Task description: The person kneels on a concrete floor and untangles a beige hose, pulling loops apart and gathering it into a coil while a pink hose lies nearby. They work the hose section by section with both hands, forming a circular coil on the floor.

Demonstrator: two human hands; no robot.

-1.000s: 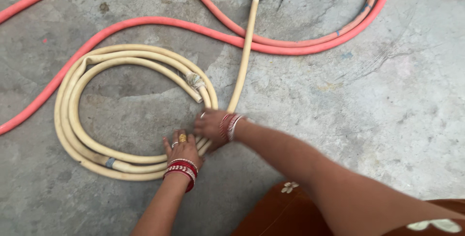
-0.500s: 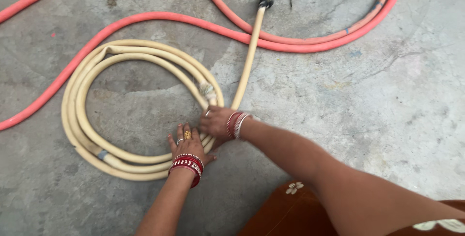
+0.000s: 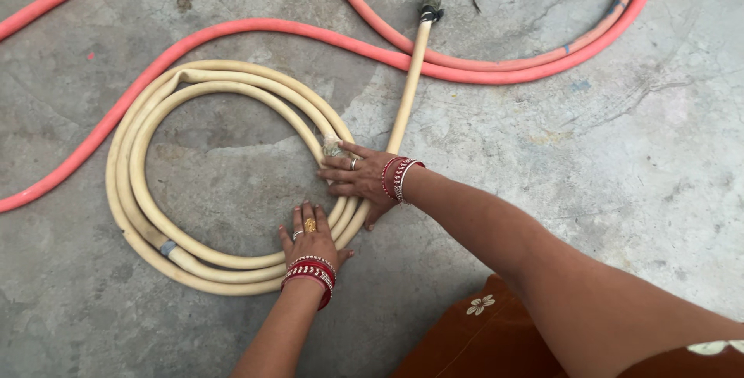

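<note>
cream rubber hose (image 3: 147, 215) sits coiled in about three loops flat on the concrete floor (image 3: 620, 153), and both hands are on it at the near right side of the coil. compared with a second ago, the right hand (image 3: 363, 175) has slid up along the loops, from down next to the other hand to right beside the wrapped hose end (image 3: 332, 146), where some pale rag or tape is bound on. its fingers are spread flat across the loops now, so that grip is open, pressing rather than clutching. the left hand (image 3: 310, 232) has barely budged, palm down and fingers splayed on the lower curve of the coil, also an open grip, nothing closed around the hose. the coil looks a touch tighter and rounder than it did, with the loose end tucked in closer against the inner loop, so i'd guess the loops are getting flattened and held in shape. the straight run of the same cream hose (image 3: 411, 75) goes away from the right hand to a dark joint (image 3: 429, 12) further up. a salmon pink hose (image 3: 256, 31) snakes around behind it all, apart from both hands. red and white bangles (image 3: 310, 273) on both wrists, brown flowered cloth (image 3: 480, 331) bottom right.
</note>
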